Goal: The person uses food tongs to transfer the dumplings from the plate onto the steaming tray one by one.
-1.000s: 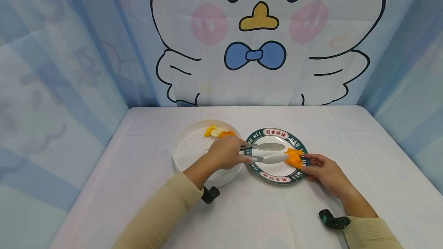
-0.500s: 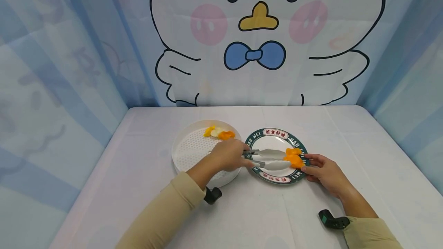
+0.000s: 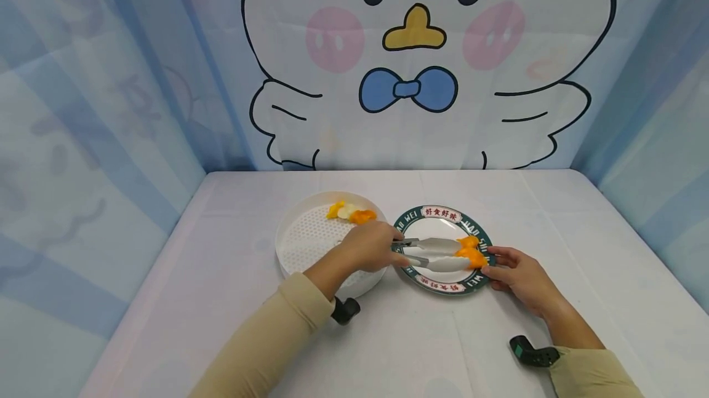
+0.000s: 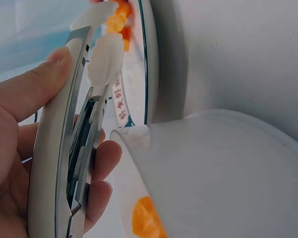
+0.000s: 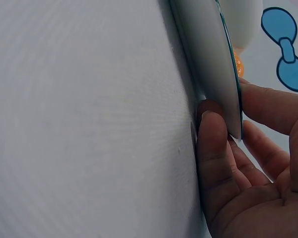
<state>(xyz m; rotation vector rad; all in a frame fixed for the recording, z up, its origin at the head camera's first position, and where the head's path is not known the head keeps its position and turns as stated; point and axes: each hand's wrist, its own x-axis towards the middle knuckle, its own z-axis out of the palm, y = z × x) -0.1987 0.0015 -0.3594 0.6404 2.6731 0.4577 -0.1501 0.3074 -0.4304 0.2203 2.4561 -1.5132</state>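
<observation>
My left hand grips a pair of tongs with metal handles and pale tips. The tips reach over the green-rimmed plate, close to the orange food pieces at its right side. In the left wrist view, the thumb lies along one handle and curled fingers hold the other. My right hand pinches the plate's right rim, with the thumb over the edge and fingers beneath, as the right wrist view shows.
Left of the plate stands a round white perforated tray, partly behind my left hand. At its back lie yellow, white and orange food pieces. A printed curtain hangs behind the white-covered table.
The tongs have moved slightly toward me and to the right, and now sit at the orange pieces. Those pieces have shifted slightly. My right hand stays on the plate rim.
</observation>
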